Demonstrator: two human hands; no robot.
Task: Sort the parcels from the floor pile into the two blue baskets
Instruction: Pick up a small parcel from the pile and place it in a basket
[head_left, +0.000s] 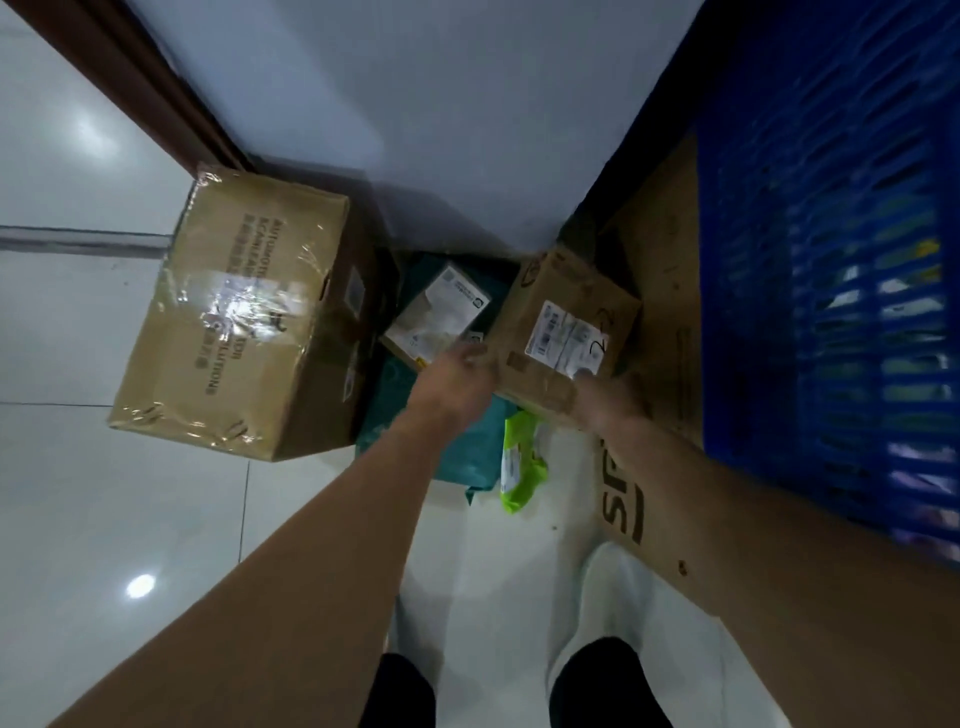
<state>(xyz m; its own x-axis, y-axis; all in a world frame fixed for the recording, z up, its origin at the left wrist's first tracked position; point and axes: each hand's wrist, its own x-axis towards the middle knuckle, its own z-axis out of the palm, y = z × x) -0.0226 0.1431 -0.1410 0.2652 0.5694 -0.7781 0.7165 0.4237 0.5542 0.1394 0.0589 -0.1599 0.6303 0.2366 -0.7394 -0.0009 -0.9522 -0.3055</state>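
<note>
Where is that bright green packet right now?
In the head view, the bright green packet lies on the white floor just below centre, against the teal bag's right edge and just nearer than the small cardboard box.

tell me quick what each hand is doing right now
left hand: holds the small cardboard box by its near left corner
right hand: holds the same box by its near edge, blurred

Glossy tiled floor (78, 493), tape-shiny cardboard box (234, 322), blue plastic basket (841, 260)
</note>
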